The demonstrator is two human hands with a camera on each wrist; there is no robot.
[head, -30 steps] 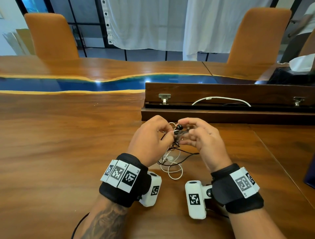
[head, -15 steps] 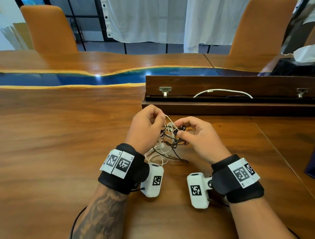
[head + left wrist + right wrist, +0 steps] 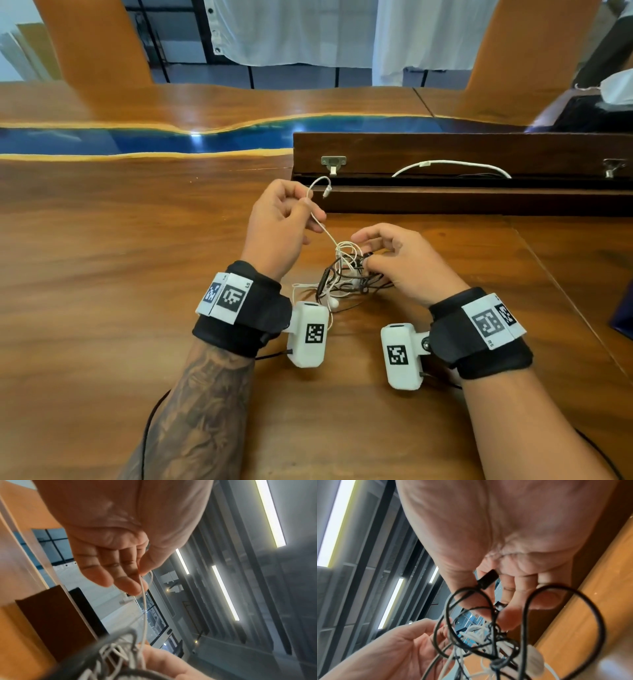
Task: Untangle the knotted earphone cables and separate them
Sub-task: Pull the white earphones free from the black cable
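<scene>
A knot of white and black earphone cables (image 3: 346, 274) lies on the wooden table (image 3: 102, 274) between my hands. My left hand (image 3: 310, 205) is raised to the left of it and pinches a white cable (image 3: 322, 228) between thumb and fingers (image 3: 135, 588). The cable's plug end (image 3: 327, 192) sticks out above the hand. My right hand (image 3: 368, 260) grips the tangle's right side, its thumb and fingers curled on black strands and a black inline piece (image 3: 488, 579). A white earbud (image 3: 334, 303) trails toward me.
A long dark wooden box (image 3: 445, 150) stands open just behind my hands, with another white cable (image 3: 452, 163) inside. A blue resin strip (image 3: 137, 140) runs across the table. Two orange chairs (image 3: 96, 44) stand on the far side.
My left hand has risen and moved away from the right, drawing a white cable end out of the knot. My right hand has dropped toward the table with the tangle.
</scene>
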